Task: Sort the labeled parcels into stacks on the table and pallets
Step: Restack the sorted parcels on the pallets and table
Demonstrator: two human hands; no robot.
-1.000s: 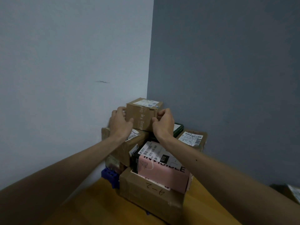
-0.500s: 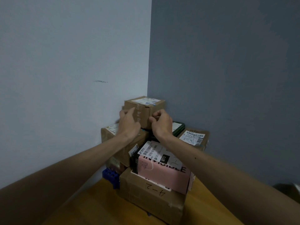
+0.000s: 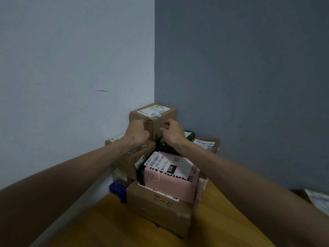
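A small brown parcel (image 3: pixel 161 122) with a white label on top sits highest on the stack, pushed into the wall corner. My left hand (image 3: pixel 137 133) is at its front left face with fingers curled, knuckles against the cardboard, gripping nothing. Just in front of the box's right front face, my right hand (image 3: pixel 171 133) hovers with loosely bent, spread fingers and holds nothing. Below lie a pink labeled parcel (image 3: pixel 170 182), a larger brown parcel (image 3: pixel 131 163) on the left, a dark green box (image 3: pixel 189 134) and a brown labeled parcel (image 3: pixel 206 143).
The stack rests in an open carton marked A-2 (image 3: pixel 160 211) on a wooden table (image 3: pixel 222 220). A blue plastic block (image 3: pixel 116 189) shows at the carton's left. Another labeled parcel (image 3: pixel 316 200) lies at the right edge. Walls close in behind and to the left.
My hands gripped the top parcel by its sides a second ago. They have since let go and come round to its front face, and the parcel now sits further back in the corner.
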